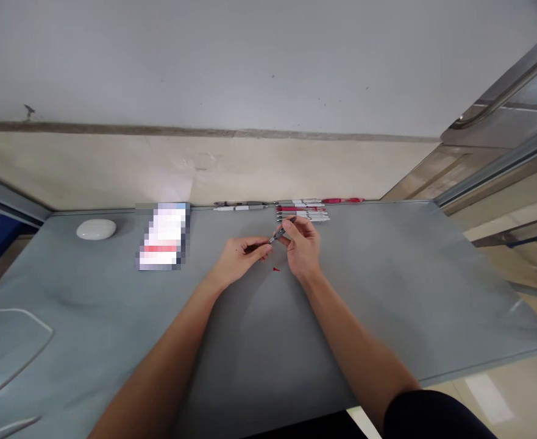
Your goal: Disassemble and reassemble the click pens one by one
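A dark pen [279,233] with a silvery lower end is held at a slant between both hands, just above the table. My right hand [303,247] pinches its upper, dark barrel. At the lower end, the fingertips of my left hand [239,259] close around the pen; what else they may hold is hidden. Below the hands lies a small red piece [276,269]. Just behind my right hand several white and red pens [305,213] lie side by side, partly covered by its fingers.
Along the wall lie more pens [241,205] and a red pen [342,200]. To the left are a phone with a blurred screen [161,238] and a white rounded case [97,229]. A white cable [44,323] curves over the grey table [409,280] at far left.
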The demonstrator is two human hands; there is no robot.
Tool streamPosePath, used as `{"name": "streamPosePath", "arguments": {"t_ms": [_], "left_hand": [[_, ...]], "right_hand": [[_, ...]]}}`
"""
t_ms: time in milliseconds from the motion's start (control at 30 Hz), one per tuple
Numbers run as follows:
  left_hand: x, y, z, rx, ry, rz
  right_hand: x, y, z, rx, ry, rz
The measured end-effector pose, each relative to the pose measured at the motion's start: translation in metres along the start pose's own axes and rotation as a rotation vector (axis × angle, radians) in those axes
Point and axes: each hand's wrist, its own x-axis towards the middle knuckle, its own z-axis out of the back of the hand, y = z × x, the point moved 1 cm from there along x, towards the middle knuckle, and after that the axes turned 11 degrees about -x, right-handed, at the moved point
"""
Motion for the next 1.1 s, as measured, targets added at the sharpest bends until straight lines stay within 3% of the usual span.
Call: {"name": "streamPosePath", "arguments": {"t_ms": [233, 467, 833, 1100], "left_hand": [[0.0009, -0.0003, 0.0005, 0.009, -0.054, -0.004], [-0.001, -0.0029, 0.0003, -0.012, 0.119, -0.041], [-0.0011, -0.0049, 0.0006, 0.015, 0.024, 0.036], [-0.0027, -0.005, 0.0045, -0.048, 0.179, -0.015]], "right_hand": [[-0.0023, 0.001, -0.0024, -0.026, -0.059, -0.004], [-0.001, 0.0008, -0.0009, 0.029, 0.009, -0.05], [-0.0003, -0.0019, 0.0003, -0.016, -0.023, -0.035], [-0.0001, -0.0003, 0.0002, 0.021, 0.055, -0.073]]}}
